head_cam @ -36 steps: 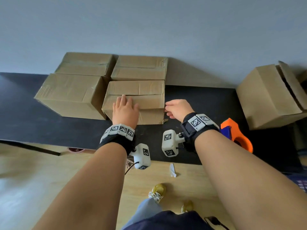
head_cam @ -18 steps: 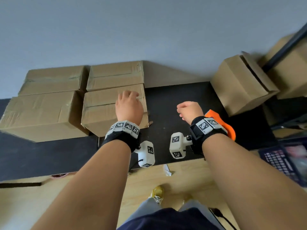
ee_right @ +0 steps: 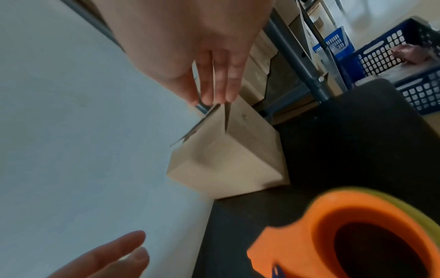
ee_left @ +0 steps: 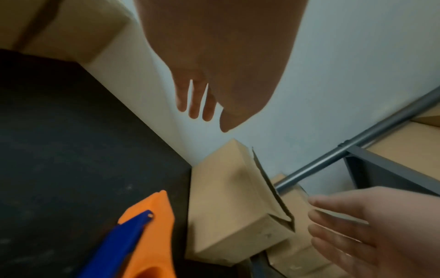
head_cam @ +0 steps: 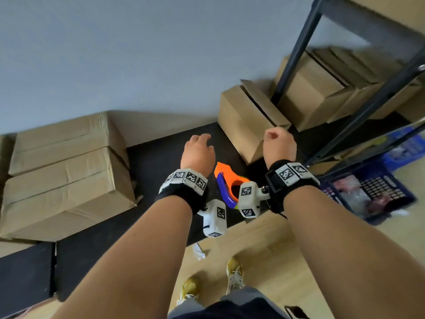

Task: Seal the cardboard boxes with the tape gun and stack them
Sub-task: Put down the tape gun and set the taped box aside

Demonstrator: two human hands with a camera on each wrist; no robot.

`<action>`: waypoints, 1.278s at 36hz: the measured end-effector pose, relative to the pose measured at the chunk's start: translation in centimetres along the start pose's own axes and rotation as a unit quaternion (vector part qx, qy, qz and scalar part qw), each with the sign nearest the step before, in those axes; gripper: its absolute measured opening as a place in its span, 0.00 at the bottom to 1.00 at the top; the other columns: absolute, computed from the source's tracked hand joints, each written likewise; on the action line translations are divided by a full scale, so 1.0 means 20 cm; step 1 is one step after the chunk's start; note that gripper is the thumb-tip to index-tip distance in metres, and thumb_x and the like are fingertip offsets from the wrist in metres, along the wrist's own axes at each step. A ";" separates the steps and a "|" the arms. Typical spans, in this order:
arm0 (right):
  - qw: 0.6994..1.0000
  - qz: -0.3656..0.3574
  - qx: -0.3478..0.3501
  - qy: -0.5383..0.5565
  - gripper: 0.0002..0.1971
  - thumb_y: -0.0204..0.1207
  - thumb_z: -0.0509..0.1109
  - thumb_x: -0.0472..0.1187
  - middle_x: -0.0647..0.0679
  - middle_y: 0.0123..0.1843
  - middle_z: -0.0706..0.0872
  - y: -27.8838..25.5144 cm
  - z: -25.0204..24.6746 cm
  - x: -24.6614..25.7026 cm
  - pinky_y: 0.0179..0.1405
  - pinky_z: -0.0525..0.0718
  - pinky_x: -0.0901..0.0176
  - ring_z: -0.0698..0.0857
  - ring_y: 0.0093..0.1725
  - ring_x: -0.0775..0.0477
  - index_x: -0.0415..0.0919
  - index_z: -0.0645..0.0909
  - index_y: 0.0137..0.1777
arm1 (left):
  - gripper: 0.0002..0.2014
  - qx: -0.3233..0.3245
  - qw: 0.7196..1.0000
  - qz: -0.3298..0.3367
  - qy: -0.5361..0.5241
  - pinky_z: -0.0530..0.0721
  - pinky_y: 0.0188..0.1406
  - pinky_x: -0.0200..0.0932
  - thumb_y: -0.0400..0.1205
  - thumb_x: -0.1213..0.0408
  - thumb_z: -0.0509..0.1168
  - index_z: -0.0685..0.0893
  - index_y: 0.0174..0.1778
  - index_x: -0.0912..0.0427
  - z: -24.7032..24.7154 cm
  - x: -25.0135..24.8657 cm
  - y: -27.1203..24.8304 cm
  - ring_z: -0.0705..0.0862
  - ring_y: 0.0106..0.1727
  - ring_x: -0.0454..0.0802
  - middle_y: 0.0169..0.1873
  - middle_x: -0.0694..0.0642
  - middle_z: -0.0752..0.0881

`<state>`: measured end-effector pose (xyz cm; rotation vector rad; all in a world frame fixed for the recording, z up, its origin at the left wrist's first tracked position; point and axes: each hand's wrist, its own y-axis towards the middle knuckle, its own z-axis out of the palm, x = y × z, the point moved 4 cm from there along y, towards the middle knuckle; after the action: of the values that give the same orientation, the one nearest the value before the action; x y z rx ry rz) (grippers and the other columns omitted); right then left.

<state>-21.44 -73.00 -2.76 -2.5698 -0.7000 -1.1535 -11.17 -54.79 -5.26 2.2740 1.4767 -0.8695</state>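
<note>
The black table [head_cam: 158, 157] carries the goods; at far left stand plain brown boxes [head_cam: 66, 178], flaps down, creased, packed close together; at far right one unsealed box [head_cam: 243, 125] sits tilted against the wall, its flaps standing loose; near the front edge lies the orange tape gun [head_cam: 226, 178] with its blue handle; the left hand [head_cam: 197, 153] and right hand [head_cam: 279, 146] hover above, fingers relaxed and apart, holding nothing.

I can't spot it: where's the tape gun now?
In the head view, the tape gun lies on the black table, between both wrists, near the unsealed box.
</note>
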 end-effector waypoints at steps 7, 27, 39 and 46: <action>0.998 0.025 0.052 -0.021 0.18 0.87 0.60 0.43 0.42 0.72 0.80 0.40 -0.11 -0.10 0.59 0.76 0.53 0.81 0.68 0.38 0.43 0.78 0.74 | 0.24 0.076 0.996 -0.040 -0.011 0.73 0.66 0.50 0.87 0.56 0.55 0.66 0.80 0.57 0.25 -0.32 0.19 0.74 0.72 0.60 0.75 0.60 0.71; 0.983 0.036 0.167 0.061 0.18 0.73 0.72 0.38 0.43 0.66 0.76 0.60 0.03 -0.03 0.50 0.78 0.51 0.80 0.56 0.41 0.45 0.72 0.60 | 0.19 0.052 0.984 -0.119 -0.119 0.78 0.49 0.41 0.82 0.54 0.65 0.82 0.65 0.60 0.40 -0.40 0.35 0.85 0.57 0.53 0.56 0.54 0.87; 0.966 -0.021 0.152 0.208 0.15 0.71 0.73 0.35 0.51 0.46 0.77 0.23 0.01 0.30 0.35 0.72 0.62 0.79 0.42 0.51 0.42 0.71 0.52 | 0.17 -0.143 0.937 -0.138 -0.288 0.83 0.52 0.50 0.73 0.58 0.68 0.73 0.55 0.56 -0.09 -0.26 0.11 0.84 0.49 0.50 0.48 0.51 0.83; 0.952 -0.051 0.221 0.204 0.16 0.73 0.74 0.39 0.50 0.51 0.81 -0.11 0.18 0.43 0.39 0.75 0.63 0.82 0.47 0.54 0.41 0.75 0.59 | 0.18 -0.224 0.938 -0.117 -0.238 0.80 0.49 0.45 0.73 0.54 0.66 0.73 0.56 0.54 -0.36 0.00 -0.15 0.83 0.51 0.49 0.55 0.52 0.82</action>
<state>-15.41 -66.80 1.40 -1.8730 -0.8741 -1.3249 -11.48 -49.60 0.42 1.4580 1.5325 -0.9434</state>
